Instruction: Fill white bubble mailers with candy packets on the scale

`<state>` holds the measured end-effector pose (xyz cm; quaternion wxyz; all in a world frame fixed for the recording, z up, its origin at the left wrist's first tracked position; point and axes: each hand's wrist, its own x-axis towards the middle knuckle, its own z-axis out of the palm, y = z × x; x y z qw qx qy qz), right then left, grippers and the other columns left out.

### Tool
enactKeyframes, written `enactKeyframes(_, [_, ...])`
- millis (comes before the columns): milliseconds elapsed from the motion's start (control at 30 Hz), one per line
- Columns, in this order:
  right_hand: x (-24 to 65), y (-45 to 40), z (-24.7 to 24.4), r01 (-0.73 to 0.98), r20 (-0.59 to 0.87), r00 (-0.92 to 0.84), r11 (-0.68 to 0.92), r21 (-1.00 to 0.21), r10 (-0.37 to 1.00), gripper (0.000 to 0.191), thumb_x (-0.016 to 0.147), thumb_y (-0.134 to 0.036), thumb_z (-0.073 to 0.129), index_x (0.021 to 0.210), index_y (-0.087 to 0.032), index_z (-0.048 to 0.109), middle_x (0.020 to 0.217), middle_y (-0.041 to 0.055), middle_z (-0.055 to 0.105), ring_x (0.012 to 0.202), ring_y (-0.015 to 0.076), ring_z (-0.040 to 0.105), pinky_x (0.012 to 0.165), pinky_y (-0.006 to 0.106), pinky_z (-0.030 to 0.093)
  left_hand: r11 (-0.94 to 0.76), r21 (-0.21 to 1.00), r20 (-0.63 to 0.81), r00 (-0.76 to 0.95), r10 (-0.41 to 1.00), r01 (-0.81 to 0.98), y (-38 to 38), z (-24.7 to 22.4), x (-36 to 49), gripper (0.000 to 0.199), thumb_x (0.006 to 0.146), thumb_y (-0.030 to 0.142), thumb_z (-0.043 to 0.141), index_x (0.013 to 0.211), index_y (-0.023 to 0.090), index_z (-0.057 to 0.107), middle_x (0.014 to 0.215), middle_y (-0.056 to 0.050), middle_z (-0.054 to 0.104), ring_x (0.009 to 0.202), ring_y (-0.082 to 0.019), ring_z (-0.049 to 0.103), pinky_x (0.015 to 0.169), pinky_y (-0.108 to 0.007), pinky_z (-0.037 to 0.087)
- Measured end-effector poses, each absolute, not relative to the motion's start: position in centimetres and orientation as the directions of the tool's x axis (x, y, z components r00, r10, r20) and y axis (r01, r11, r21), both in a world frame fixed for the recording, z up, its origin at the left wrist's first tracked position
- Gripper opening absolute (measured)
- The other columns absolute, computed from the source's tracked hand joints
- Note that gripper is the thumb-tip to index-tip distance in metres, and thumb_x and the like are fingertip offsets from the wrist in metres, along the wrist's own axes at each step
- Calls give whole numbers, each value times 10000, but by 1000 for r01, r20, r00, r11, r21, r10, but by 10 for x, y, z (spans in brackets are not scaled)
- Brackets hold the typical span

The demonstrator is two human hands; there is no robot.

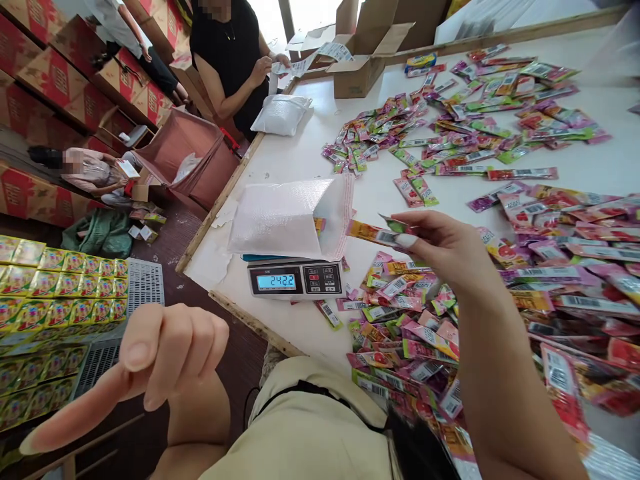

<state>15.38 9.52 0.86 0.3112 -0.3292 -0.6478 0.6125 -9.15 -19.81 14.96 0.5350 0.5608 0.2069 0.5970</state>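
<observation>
My right hand (pixel 435 243) pinches a couple of slim stick packets (pixel 373 233), one orange with a barcode and one green, just right of the bag's mouth. A white bubble mailer (pixel 280 213) lies on its side on a digital scale (pixel 299 279), its opening facing right. Inside the mouth an orange packet (pixel 319 225) shows; deeper contents are hidden. The scale's display reads 242.2. My left hand (pixel 170 353) hangs off the table's left edge, fingers curled and one digit stretched out, with nothing visible in it.
Piles of colourful stick packets (pixel 540 267) cover the table's right side and back. A filled white mailer (pixel 283 115) and open carton (pixel 357 77) stand at the far edge, near a person (pixel 227 60) holding labels. Yellow boxes (pixel 60 287) are stacked at left. Another person (pixel 95 170) sits beyond.
</observation>
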Motion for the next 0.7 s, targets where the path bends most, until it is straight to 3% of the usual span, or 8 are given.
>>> enactKeyframes(100, [177, 94, 9, 85, -70, -525, -30, -996, 848, 469, 691, -387, 817, 1128, -229, 752, 763, -2, 629, 586, 94, 485, 460, 215, 389, -333, 855, 452, 253, 856, -398, -191, 156, -88, 656, 694, 602, 868, 1164, 270, 553, 699, 145, 582, 563, -24, 536, 650, -190, 457])
enactKeyframes(200, [184, 94, 7, 101, -86, -514, -39, -994, 854, 457, 698, -401, 817, 1123, -246, 752, 733, -6, 609, 554, 98, 457, 438, 231, 369, -324, 831, 468, 255, 846, -452, -182, 160, -77, 438, 832, 535, 786, 1010, 257, 498, 675, 146, 543, 572, -34, 509, 634, -186, 422])
enactKeyframes(267, [182, 94, 6, 109, -77, -516, -23, -994, 853, 437, 708, -406, 808, 1113, -252, 751, 726, -8, 602, 562, 105, 462, 446, 239, 372, -318, 825, 468, 251, 848, -467, -179, 161, -72, 400, 867, 510, 761, 957, 251, 470, 654, 144, 534, 568, -40, 502, 627, -188, 407])
enactKeyframes(467, [180, 91, 4, 163, -35, -541, 64, -985, 840, 464, 732, -452, 768, 1142, -238, 733, 735, -7, 629, 587, 121, 508, 476, 250, 398, -351, 817, 491, 235, 839, -457, -182, 156, -75, 596, 750, 656, 799, 1035, 245, 475, 728, 130, 538, 589, -33, 486, 644, -204, 416])
enactKeyframes(600, [201, 94, -3, 295, -43, -641, 195, -935, 766, 442, 814, -475, 677, 1189, -245, 725, 740, 18, 665, 603, 162, 579, 509, 288, 449, -352, 819, 491, 234, 839, -454, -179, 154, -76, 562, 780, 625, 795, 1070, 244, 501, 699, 132, 545, 561, -34, 495, 618, -200, 431])
enactKeyframes(700, [211, 95, -7, 476, -55, -721, 436, -764, 690, 354, 821, -429, 633, 1084, -232, 763, 879, 85, 728, 776, 252, 679, 651, 385, 545, -348, 828, 464, 189, 865, -440, -176, 153, -76, 535, 815, 610, 773, 1120, 239, 539, 648, 135, 530, 511, -36, 471, 601, -201, 439])
